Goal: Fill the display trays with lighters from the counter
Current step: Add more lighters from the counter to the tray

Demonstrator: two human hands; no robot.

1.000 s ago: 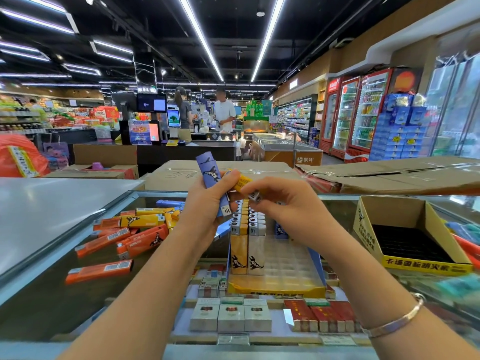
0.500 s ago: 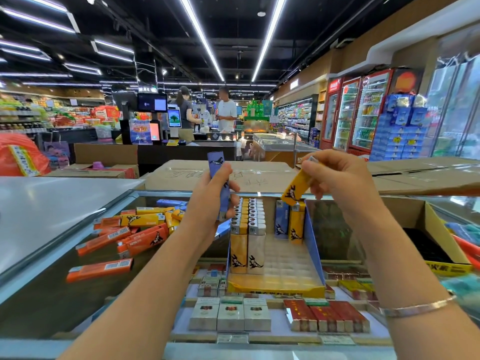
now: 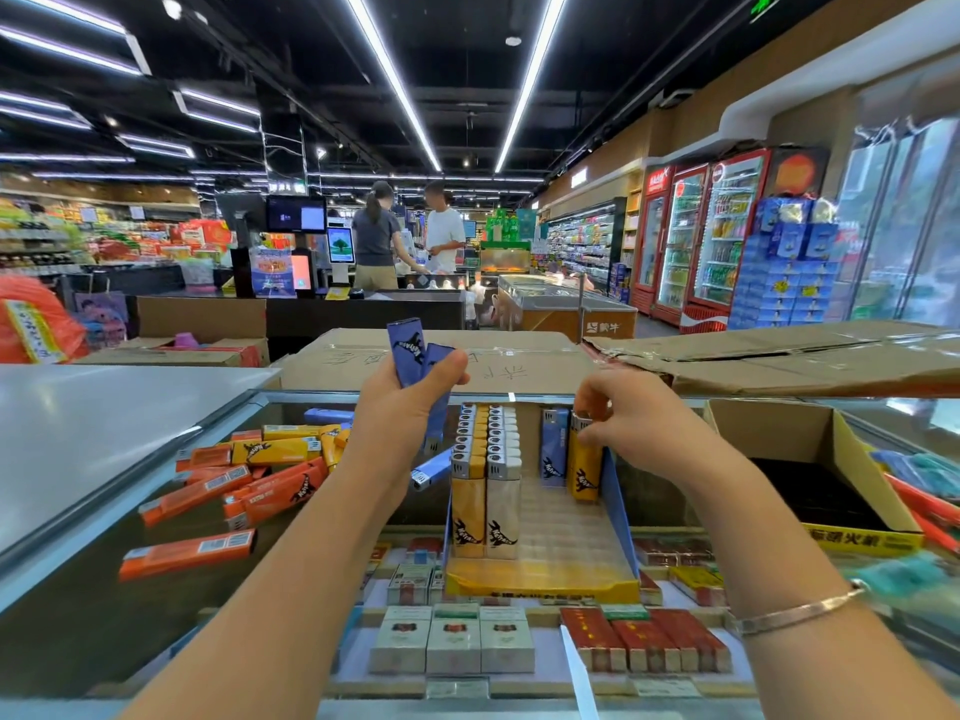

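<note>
Display tray (image 3: 621,522) mid-counter: two left rows full, right side mostly bare. My right hand (image 3: 631,415) pinches a yellow lighter (image 3: 584,467) into its back row; left hand (image 3: 402,407) grips purple lighters (image 3: 410,356). Orange pile (image 3: 244,485) waits near the counter's left edge.

Left hand (image 3: 402,407) raised, fingers curled gripping; right hand (image 3: 631,415) lowered, pinching.

Definitely a supermarket, right at the tobacco counter. Red drink fridges (image 3: 701,236) line the wall beyond the right hand, stocked shelves (image 3: 584,236) run behind them, and checkout screens (image 3: 296,214) sit straight ahead past the left hand. Cigarette packs (image 3: 452,639) sit under the glass table (image 3: 78,605) below both hands.
</note>
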